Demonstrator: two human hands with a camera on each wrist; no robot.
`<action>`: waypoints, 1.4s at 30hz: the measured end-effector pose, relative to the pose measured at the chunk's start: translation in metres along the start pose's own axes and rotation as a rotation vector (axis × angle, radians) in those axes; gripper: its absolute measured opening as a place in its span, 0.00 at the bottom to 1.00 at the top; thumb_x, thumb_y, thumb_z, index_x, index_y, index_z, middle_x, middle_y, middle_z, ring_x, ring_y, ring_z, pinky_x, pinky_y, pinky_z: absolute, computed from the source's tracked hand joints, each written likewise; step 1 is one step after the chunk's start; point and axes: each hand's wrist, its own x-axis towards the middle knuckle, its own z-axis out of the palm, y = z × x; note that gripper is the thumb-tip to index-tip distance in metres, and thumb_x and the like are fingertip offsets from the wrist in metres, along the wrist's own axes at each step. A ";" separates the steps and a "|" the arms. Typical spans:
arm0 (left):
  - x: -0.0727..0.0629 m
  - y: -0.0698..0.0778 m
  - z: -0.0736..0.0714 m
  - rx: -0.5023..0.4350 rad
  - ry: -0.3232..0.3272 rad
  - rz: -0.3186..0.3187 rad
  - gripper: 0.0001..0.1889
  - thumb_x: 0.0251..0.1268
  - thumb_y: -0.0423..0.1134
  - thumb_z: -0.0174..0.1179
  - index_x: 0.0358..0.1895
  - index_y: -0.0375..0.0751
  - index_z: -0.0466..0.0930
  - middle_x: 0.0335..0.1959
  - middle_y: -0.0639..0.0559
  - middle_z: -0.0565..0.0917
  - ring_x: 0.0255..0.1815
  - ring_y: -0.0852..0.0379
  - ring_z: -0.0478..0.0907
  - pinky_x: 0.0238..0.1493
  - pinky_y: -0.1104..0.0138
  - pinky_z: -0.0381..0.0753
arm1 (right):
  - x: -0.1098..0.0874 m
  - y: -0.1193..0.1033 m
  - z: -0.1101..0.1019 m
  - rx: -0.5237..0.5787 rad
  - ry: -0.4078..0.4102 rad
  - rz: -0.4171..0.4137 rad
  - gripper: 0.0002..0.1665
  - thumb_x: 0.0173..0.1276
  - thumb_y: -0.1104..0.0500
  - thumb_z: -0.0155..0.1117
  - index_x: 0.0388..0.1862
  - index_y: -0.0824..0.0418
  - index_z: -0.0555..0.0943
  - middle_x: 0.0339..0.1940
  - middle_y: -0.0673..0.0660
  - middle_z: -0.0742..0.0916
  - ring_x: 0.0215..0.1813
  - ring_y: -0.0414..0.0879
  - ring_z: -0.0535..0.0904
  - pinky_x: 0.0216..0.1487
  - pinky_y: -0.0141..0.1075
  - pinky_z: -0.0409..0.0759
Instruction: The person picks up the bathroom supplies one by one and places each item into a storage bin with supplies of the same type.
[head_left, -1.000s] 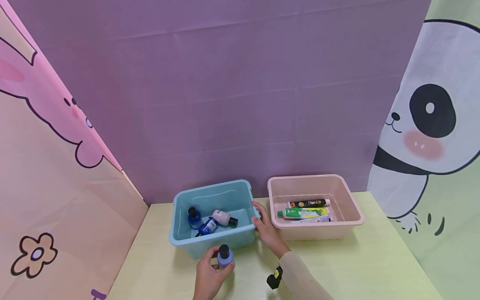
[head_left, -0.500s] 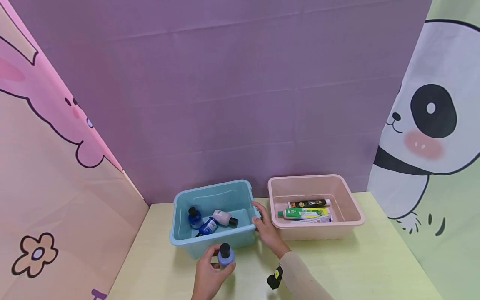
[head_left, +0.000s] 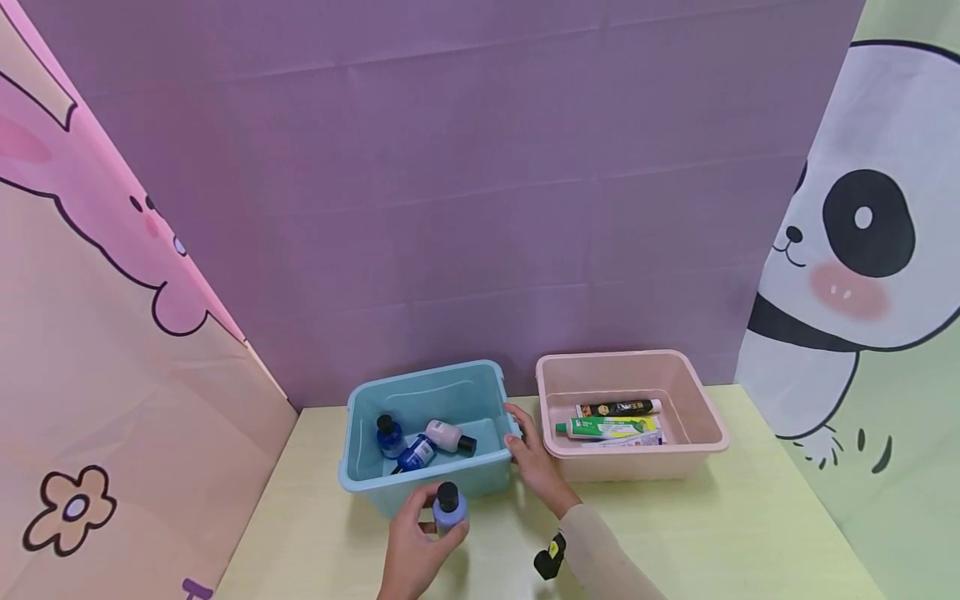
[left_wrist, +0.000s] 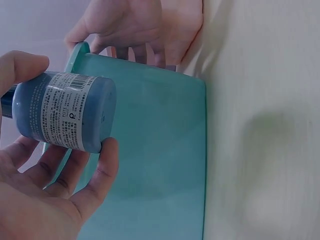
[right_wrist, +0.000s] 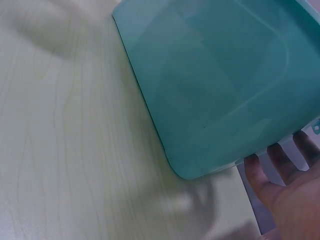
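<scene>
My left hand (head_left: 416,542) holds a small periwinkle bottle (head_left: 450,512) with a black cap, in front of the blue bin (head_left: 480,475). In the left wrist view the bottle (left_wrist: 65,110) lies between thumb and fingers, its printed white label showing and its base away from the palm. At the bin's right end, my right hand (head_left: 536,462) grips the rim, thumb at the edge and fingers (right_wrist: 255,172) along the outside wall. Inside the bin lie a dark blue bottle (head_left: 390,438), another blue bottle (head_left: 417,453) with a white label, and a pale pink bottle (head_left: 444,435) with a black cap.
Right of the blue bin stands a pink bin (head_left: 637,467) holding a black tube (head_left: 618,407), a green tube (head_left: 603,427) and a whitish tube (head_left: 626,440). Both bins stand on a pale wooden table (head_left: 720,533), before a purple backdrop (head_left: 480,208).
The left hand and its bottle have shifted very slightly up toward the blue bin in the head view. The right hand and both bins stay where they were.
</scene>
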 end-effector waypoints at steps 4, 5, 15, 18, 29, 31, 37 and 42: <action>-0.001 0.004 -0.003 -0.018 0.008 0.014 0.29 0.51 0.41 0.79 0.57 0.45 0.79 0.53 0.50 0.83 0.54 0.52 0.76 0.46 0.69 0.82 | 0.000 0.001 0.000 -0.007 0.000 -0.001 0.30 0.86 0.57 0.39 0.81 0.38 0.54 0.83 0.63 0.57 0.77 0.70 0.61 0.69 0.62 0.73; -0.001 0.005 -0.003 -0.022 0.011 0.018 0.28 0.51 0.41 0.79 0.57 0.45 0.79 0.53 0.50 0.83 0.53 0.52 0.76 0.45 0.69 0.82 | 0.000 0.001 -0.001 -0.009 0.002 -0.001 0.30 0.86 0.57 0.40 0.81 0.38 0.54 0.83 0.62 0.57 0.77 0.70 0.61 0.69 0.62 0.73; -0.002 0.010 -0.008 -0.041 0.037 0.042 0.26 0.52 0.39 0.78 0.56 0.47 0.80 0.52 0.51 0.83 0.53 0.52 0.76 0.47 0.65 0.83 | 0.000 0.003 -0.002 0.000 0.000 -0.004 0.30 0.86 0.57 0.39 0.81 0.38 0.54 0.83 0.63 0.56 0.77 0.70 0.60 0.69 0.63 0.72; -0.001 0.011 -0.009 -0.048 0.049 0.052 0.26 0.51 0.38 0.79 0.56 0.48 0.80 0.51 0.52 0.84 0.52 0.52 0.76 0.46 0.67 0.83 | 0.000 0.002 -0.001 0.002 0.001 -0.004 0.30 0.85 0.57 0.40 0.81 0.38 0.54 0.82 0.64 0.57 0.77 0.70 0.61 0.68 0.61 0.73; 0.000 0.017 -0.015 -0.039 0.087 0.109 0.28 0.49 0.36 0.80 0.55 0.50 0.81 0.50 0.53 0.83 0.50 0.54 0.77 0.44 0.68 0.83 | 0.001 0.002 -0.001 -0.008 0.002 -0.002 0.30 0.85 0.56 0.41 0.81 0.37 0.55 0.82 0.64 0.57 0.77 0.70 0.61 0.68 0.60 0.73; 0.000 0.018 -0.016 -0.036 0.095 0.111 0.28 0.49 0.36 0.80 0.55 0.50 0.81 0.49 0.53 0.83 0.49 0.54 0.77 0.44 0.67 0.83 | 0.002 0.001 -0.001 -0.007 0.004 0.009 0.30 0.85 0.57 0.41 0.80 0.37 0.55 0.82 0.63 0.57 0.77 0.70 0.61 0.68 0.60 0.73; 0.002 0.024 -0.019 -0.029 0.096 0.095 0.27 0.50 0.35 0.79 0.55 0.48 0.81 0.49 0.52 0.83 0.50 0.53 0.76 0.45 0.67 0.82 | 0.002 0.001 -0.001 -0.013 0.005 0.015 0.30 0.85 0.57 0.41 0.81 0.37 0.55 0.82 0.62 0.58 0.77 0.69 0.61 0.68 0.61 0.73; 0.004 0.026 -0.022 -0.009 0.094 0.092 0.27 0.52 0.36 0.78 0.58 0.47 0.80 0.51 0.51 0.83 0.52 0.52 0.76 0.46 0.69 0.82 | 0.001 0.000 0.000 -0.020 0.013 0.017 0.30 0.85 0.57 0.41 0.81 0.37 0.55 0.82 0.62 0.58 0.76 0.69 0.62 0.67 0.58 0.75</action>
